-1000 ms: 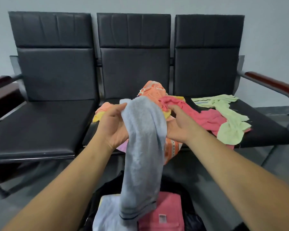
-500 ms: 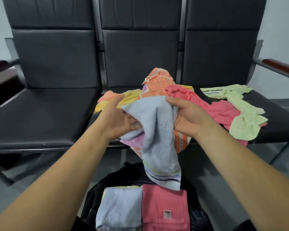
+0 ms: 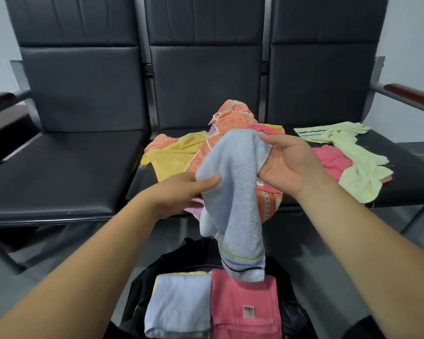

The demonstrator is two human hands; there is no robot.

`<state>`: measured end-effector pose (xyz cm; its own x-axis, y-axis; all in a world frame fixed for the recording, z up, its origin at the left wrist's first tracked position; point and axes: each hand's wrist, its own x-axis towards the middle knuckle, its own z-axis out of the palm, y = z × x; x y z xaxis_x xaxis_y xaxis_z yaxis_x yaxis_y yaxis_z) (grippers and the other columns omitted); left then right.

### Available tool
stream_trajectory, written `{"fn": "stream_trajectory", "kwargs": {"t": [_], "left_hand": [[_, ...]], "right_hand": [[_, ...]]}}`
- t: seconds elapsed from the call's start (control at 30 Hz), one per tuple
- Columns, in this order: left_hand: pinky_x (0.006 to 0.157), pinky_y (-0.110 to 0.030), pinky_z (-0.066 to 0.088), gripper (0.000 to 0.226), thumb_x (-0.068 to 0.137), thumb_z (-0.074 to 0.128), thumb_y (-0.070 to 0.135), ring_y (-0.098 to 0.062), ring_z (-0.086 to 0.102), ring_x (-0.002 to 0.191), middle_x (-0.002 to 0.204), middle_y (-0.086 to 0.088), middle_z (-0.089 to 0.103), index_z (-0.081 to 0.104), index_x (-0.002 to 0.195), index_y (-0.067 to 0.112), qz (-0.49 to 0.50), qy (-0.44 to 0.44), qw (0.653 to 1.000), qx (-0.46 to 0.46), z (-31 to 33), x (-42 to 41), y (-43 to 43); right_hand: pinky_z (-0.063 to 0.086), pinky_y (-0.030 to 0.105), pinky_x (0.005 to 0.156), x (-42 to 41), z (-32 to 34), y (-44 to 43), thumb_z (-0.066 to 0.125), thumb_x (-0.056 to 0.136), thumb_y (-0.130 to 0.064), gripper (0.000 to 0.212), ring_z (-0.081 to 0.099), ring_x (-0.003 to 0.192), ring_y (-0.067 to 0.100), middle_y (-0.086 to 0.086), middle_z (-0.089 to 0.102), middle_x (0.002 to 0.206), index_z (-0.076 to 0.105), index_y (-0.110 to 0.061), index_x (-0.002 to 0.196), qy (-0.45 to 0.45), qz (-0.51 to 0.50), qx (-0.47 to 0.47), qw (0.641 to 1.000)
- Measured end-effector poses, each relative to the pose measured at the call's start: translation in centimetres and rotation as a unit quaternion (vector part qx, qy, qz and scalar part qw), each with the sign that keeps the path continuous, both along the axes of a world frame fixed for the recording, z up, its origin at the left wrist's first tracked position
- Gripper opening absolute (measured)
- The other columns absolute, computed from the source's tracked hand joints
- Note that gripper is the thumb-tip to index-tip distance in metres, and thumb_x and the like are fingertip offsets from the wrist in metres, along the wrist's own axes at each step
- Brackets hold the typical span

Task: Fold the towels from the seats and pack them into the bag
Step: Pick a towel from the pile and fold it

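Soft, even light (edges bowed), slightly blurred.

A pile of towels (image 3: 230,116) is heaped on the middle seat (image 3: 143,184); loose towels (image 3: 353,152) are spread on the right seat (image 3: 406,167). A bag (image 3: 181,255) is set before the seats, with two folded towels (image 3: 179,304) side by side inside and a held towel (image 3: 233,182) above.

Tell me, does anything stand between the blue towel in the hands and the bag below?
Nothing visible does. The held towel hangs from the left hand and right hand above the open bag, not yet folded. A folded blue towel and a folded pink towel lie inside it.
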<state>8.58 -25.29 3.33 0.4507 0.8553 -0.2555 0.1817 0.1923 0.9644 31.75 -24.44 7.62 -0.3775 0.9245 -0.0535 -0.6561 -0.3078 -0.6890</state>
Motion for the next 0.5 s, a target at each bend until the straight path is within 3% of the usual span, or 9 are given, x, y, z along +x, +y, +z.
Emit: {"fn": "stream_trajectory", "kwargs": {"t": [0.1,0.17,0.23,0.3,0.4,0.43,0.5], "left_hand": [[0.099,-0.04,0.054,0.036,0.093,0.067,0.024,-0.029,0.067,0.116,0.12,-0.012,0.073,0.068,0.122,0.002,0.105,-0.084,0.989,0.055,0.7,0.0,0.0],[0.089,-0.035,0.056,0.034,0.098,0.06,0.019,-0.026,0.068,0.114,0.124,-0.012,0.071,0.065,0.129,0.006,0.127,-0.159,0.979,0.033,1.5,-0.2,0.0],[0.092,-0.038,0.053,0.035,0.099,0.06,0.022,-0.027,0.067,0.117,0.127,-0.013,0.069,0.065,0.13,0.009,0.142,-0.198,0.97,0.013,1.9,-0.2,-0.2],[0.095,-0.04,0.052,0.027,0.098,0.06,0.022,-0.028,0.067,0.115,0.125,-0.014,0.07,0.07,0.12,0.01,0.166,-0.224,0.96,0.02,2.3,0.1,-0.5],[0.091,-0.037,0.056,0.028,0.1,0.057,0.019,-0.028,0.069,0.11,0.122,-0.018,0.07,0.069,0.121,0.004,0.182,-0.243,0.95,0.079,3.1,0.2,-0.9],[0.09,-0.037,0.057,0.031,0.099,0.059,0.019,-0.029,0.069,0.11,0.125,-0.019,0.068,0.066,0.124,0.001,0.181,-0.246,0.948,0.094,3.2,0.1,-0.9],[0.087,-0.039,0.058,0.038,0.094,0.068,0.023,-0.034,0.067,0.115,0.137,-0.024,0.058,0.066,0.123,-0.001,0.191,-0.233,0.947,0.115,3.2,-0.4,-0.7]], "right_hand": [[0.049,0.052,0.105,1.1,0.1,0.4,0.049,0.097,-0.007,0.055,0.063,0.124,0.036,0.022,0.061,0.137,0.04,0.006,0.15,-0.031,0.018,-0.02,0.999],[0.053,0.049,0.101,1.9,0.0,0.2,0.046,0.101,-0.012,0.046,0.065,0.12,0.033,0.019,0.064,0.134,0.05,0.005,0.143,-0.144,0.047,-0.025,0.988],[0.06,0.041,0.089,2.6,-0.2,0.1,0.05,0.1,-0.016,0.04,0.07,0.106,0.027,0.017,0.068,0.123,0.056,0.006,0.132,-0.237,0.065,-0.017,0.969],[0.058,0.036,0.089,3.1,-0.4,0.1,0.063,0.093,-0.02,0.043,0.066,0.1,0.023,0.015,0.063,0.118,0.055,0.001,0.131,-0.207,0.051,-0.009,0.977],[0.038,0.032,0.113,3.1,-0.8,0.6,0.082,0.08,-0.022,0.075,0.051,0.118,0.019,0.009,0.047,0.132,0.051,-0.004,0.146,-0.046,0.004,-0.02,0.999],[0.036,0.035,0.115,2.7,-0.9,0.5,0.08,0.083,-0.022,0.068,0.05,0.12,0.02,0.008,0.049,0.131,0.054,-0.008,0.145,-0.032,0.003,-0.023,0.999],[0.047,0.043,0.108,2.0,-1.5,0.2,0.068,0.092,-0.02,0.032,0.062,0.118,0.024,0.009,0.063,0.125,0.072,-0.01,0.122,-0.106,0.022,-0.016,0.994]]}}
